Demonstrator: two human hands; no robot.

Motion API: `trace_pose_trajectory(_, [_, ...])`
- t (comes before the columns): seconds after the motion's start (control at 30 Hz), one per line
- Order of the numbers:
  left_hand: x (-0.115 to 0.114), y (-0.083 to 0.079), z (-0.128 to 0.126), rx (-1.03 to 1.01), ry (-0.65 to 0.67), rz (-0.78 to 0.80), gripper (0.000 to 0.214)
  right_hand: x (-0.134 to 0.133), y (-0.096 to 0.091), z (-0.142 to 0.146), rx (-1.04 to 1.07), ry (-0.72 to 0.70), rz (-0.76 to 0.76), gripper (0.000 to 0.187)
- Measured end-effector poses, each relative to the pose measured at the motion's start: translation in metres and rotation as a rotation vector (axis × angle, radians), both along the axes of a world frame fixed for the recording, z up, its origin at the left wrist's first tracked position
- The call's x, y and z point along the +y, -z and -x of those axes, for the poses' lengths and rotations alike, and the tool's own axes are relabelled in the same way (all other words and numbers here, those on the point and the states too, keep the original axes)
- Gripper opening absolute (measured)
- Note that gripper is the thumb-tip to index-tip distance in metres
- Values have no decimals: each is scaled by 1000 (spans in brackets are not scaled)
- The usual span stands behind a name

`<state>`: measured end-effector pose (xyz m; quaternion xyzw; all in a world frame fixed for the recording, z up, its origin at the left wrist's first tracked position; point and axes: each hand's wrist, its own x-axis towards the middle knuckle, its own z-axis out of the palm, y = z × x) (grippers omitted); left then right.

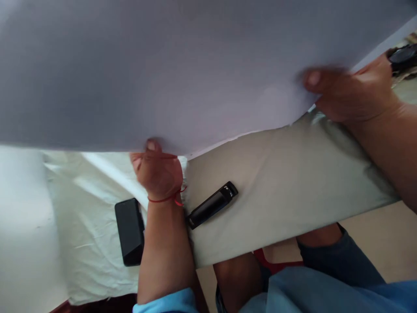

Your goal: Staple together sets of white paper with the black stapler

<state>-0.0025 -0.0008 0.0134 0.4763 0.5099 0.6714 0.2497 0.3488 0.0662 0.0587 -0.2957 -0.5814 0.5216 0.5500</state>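
Observation:
A large white sheet of paper (182,65) is lifted close to the camera and fills the upper half of the view. My left hand (156,171) pinches its lower edge, thumb on top; a red thread circles the wrist. My right hand (352,91) grips the sheet's right edge, thumb pressed on the paper, a little blurred. Below the sheet lies a pale cloth-covered table (293,182).
A black stapler (212,204) lies on the cloth just right of my left wrist. A black phone (129,231) lies to its left. A dark object (402,58) sits at the far right edge. My knees and a red item show beneath the table front.

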Motion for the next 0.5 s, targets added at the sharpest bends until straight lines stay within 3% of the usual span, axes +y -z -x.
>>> trace_pose_trajectory(0.13, [-8, 4, -8, 156, -52, 161, 45, 0, 5, 3, -87, 61, 42, 37])
trace_pose_trajectory(0.23, [-11, 1, -14, 121, -89, 63, 43, -1, -1, 4, -75, 99, 20, 31])
trace_pose_trajectory(0.37, [-7, 3, -11, 39, -80, -75, 42, -3, -12, 3, -48, 57, 6, 43])
trace_pose_trajectory(0.5, [-1, 12, -7, -18, -7, -42, 32, -5, -10, 1, -77, 108, 159, 49])
